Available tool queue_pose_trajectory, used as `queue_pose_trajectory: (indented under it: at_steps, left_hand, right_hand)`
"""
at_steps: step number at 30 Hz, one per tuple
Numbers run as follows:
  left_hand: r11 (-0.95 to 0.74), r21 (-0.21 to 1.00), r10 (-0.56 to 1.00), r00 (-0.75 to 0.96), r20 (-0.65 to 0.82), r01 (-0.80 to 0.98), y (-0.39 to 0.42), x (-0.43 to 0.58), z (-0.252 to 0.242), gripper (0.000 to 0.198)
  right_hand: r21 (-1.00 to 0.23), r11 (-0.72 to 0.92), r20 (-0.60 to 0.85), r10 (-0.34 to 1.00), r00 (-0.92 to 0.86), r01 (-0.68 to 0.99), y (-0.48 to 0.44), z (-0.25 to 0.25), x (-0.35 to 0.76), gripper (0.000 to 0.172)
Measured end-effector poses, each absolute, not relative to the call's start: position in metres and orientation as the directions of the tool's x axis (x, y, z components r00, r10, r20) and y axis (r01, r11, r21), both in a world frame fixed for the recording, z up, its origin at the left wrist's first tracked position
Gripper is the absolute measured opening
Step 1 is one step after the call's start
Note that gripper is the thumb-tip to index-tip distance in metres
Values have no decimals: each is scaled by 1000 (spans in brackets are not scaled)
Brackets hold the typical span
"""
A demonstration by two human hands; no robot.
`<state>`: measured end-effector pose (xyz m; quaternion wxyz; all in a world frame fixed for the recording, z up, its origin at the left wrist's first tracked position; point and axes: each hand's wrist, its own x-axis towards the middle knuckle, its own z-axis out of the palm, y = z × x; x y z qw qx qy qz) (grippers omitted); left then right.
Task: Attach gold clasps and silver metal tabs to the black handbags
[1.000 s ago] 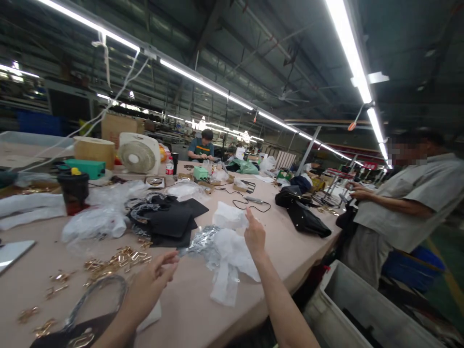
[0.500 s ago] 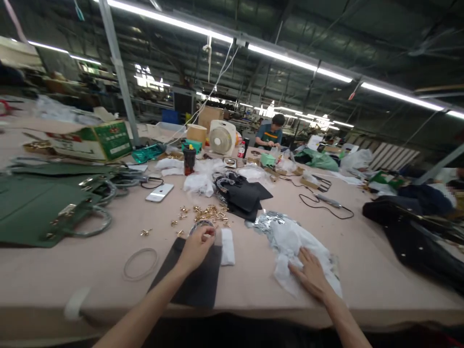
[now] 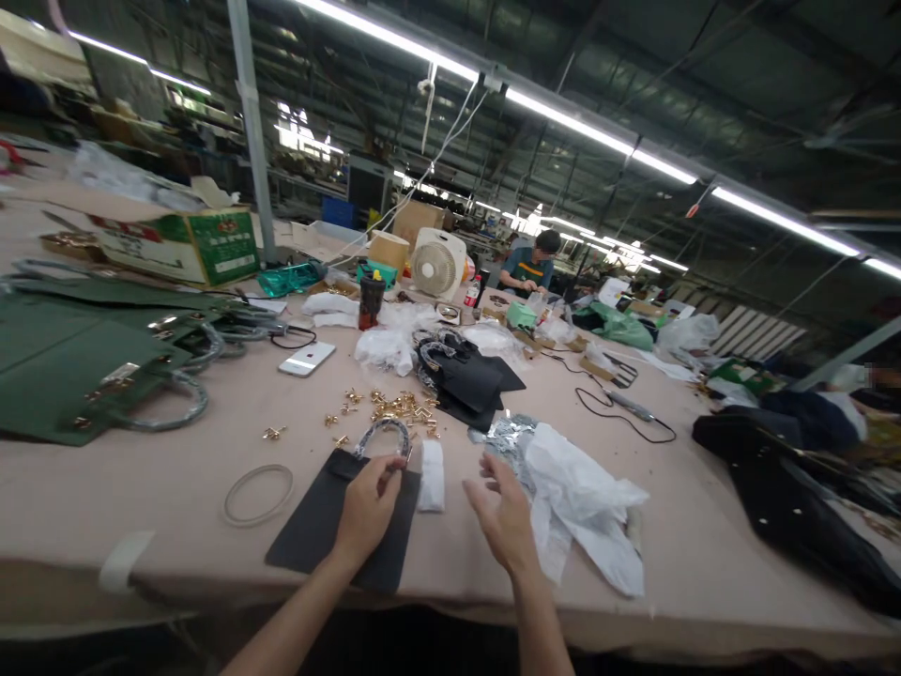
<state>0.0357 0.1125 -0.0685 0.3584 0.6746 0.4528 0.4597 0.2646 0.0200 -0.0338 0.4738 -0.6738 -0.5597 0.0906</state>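
Observation:
My left hand [image 3: 369, 502] is closed in a pinch over the upper right part of a black bag panel [image 3: 310, 530]. A small thin shiny piece shows at its fingertips, too small to name. Just behind those fingers arches the plastic-wrapped handle [image 3: 384, 425] of that panel. My right hand [image 3: 503, 512], fingers apart and holding nothing, hovers between a folded white packet [image 3: 432, 476] and the crumpled white tissue paper [image 3: 563, 469]. Gold metal fittings [image 3: 401, 406] lie scattered beyond the panel. Silvery small pieces [image 3: 511, 437] lie at the paper's far left edge.
Stacked black bag pieces [image 3: 468, 380] lie farther back. Green bags [image 3: 84, 366], a phone [image 3: 307, 358] and a clear ring [image 3: 258, 495] are to the left. A corded tool [image 3: 630, 406] and black bags [image 3: 781, 469] lie right. Across the table sits a person [image 3: 527, 268] near a fan [image 3: 436, 265].
My right hand has lifted off the white tissue paper and moved left toward the black panel. The left hand stays pinched by the handle. The view has shifted slightly.

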Motion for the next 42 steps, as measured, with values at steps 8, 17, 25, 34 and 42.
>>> queue_pose_trajectory:
  at_steps: [8, 17, 25, 34, 42]
  left_hand:
    - [-324, 906, 942, 178, 284, 272, 114, 31, -70, 27]
    - [-488, 806, 850, 392, 352, 335, 112, 37, -76, 32]
    - [-626, 697, 743, 537, 399, 349, 105, 44, -83, 33]
    - [-566, 743, 772, 545, 326, 357, 105, 45, -81, 43]
    - [-543, 770, 778, 546, 311, 334, 98, 46, -72, 33]
  right_hand:
    - [-780, -24, 363, 797, 483, 625, 55, -76, 198, 25]
    - [-703, -15, 431, 787, 442, 711, 43, -77, 194, 26]
    - [-799, 35, 363, 825, 434, 600, 35, -70, 199, 26]
    - [-815, 80, 363, 842, 398, 574, 33, -73, 202, 23]
    - [-988, 127, 155, 778, 609, 89, 53, -79, 210, 27]
